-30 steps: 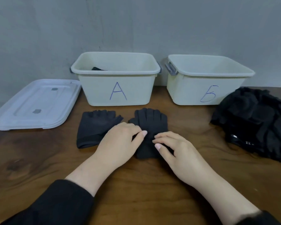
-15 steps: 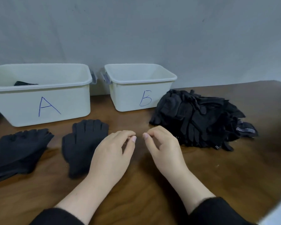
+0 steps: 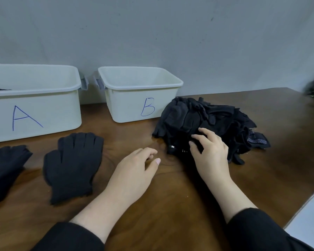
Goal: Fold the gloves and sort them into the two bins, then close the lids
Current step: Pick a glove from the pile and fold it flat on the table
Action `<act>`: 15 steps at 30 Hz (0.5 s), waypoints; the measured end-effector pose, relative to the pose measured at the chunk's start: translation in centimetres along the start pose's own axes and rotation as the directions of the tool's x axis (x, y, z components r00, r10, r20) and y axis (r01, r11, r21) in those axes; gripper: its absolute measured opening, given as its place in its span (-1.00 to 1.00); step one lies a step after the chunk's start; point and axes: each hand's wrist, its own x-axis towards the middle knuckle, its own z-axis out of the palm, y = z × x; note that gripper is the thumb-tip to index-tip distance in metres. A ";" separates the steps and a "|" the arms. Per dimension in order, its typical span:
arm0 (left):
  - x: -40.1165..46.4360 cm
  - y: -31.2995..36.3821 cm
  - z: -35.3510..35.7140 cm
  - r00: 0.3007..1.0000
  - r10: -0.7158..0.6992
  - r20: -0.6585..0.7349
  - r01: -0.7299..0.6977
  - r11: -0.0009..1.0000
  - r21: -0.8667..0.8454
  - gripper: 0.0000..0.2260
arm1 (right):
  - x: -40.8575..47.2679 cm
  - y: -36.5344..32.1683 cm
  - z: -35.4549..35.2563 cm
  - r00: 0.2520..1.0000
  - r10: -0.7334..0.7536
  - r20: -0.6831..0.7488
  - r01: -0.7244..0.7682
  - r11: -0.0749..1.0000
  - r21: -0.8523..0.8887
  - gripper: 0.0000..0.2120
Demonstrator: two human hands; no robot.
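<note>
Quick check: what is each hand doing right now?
Left hand: open, loosely curled, holding nothing.
Right hand: open, fingers spread on the glove pile, nothing gripped yet.

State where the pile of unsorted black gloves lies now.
In the head view, the glove pile sits right of bin B, with the right hand resting on it.

Matt knit-cloth gloves [image 3: 203,122] on glossy wood table [image 3: 170,205]; smooth plastic bins [image 3: 140,104].

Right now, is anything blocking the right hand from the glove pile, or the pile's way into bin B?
Nothing visible. The right hand already has its fingertips on the glove pile, and bin B stands open, no lid, just left of the pile.
</note>
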 end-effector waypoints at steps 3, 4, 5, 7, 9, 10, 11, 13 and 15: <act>-0.1 0.1 -0.1 1.000 0.001 -0.013 -0.002 1.000 -0.020 -0.72 | 0.2 -0.2 -0.1 0.997 0.001 -0.083 0.005 0.997 0.078 -0.83; -0.1 0.2 -0.1 1.000 0.010 -0.010 -0.011 1.000 -0.022 -0.71 | 0.2 -0.4 -0.4 0.991 -0.011 -0.132 0.026 0.993 0.117 -0.83; -0.2 0.3 -0.1 1.000 0.017 -0.009 -0.017 0.999 -0.028 -0.71 | 0.3 -0.6 -0.8 0.983 -0.021 -0.182 0.051 0.985 0.165 -0.83; -0.2 0.5 -0.3 1.000 0.017 -0.024 -0.019 0.998 -0.053 -0.71 | 0.4 -1.5 -2.2 0.978 0.022 -0.206 0.043 0.951 0.305 -0.83; -0.2 0.6 -0.5 0.998 0.019 -0.057 -0.023 0.997 -0.072 -0.71 | 0.3 -2.5 -3.6 0.986 0.090 -0.140 -0.022 0.903 0.430 -0.87; -0.2 0.6 -0.5 0.997 0.020 -0.075 -0.025 0.997 -0.080 -0.71 | 0.3 -2.9 -4.2 0.987 0.109 -0.117 -0.041 0.880 0.472 -0.86; -0.2 0.7 -0.6 0.996 0.018 -0.092 -0.027 0.996 -0.089 -0.71 | 0.3 -3.2 -4.7 0.987 0.122 -0.106 -0.053 0.863 0.503 -0.83; -0.2 0.8 -0.7 0.993 0.020 -0.116 -0.033 0.993 -0.111 -0.71 | 0.4 -3.9 -5.7 0.985 0.135 -0.108 -0.053 0.831 0.554 -0.80; -0.3 1.0 -0.8 0.991 0.027 -0.133 -0.045 0.989 -0.138 -0.71 | 0.8 -4.4 -6.7 0.979 0.141 -0.145 -0.030 0.810 0.585 -0.80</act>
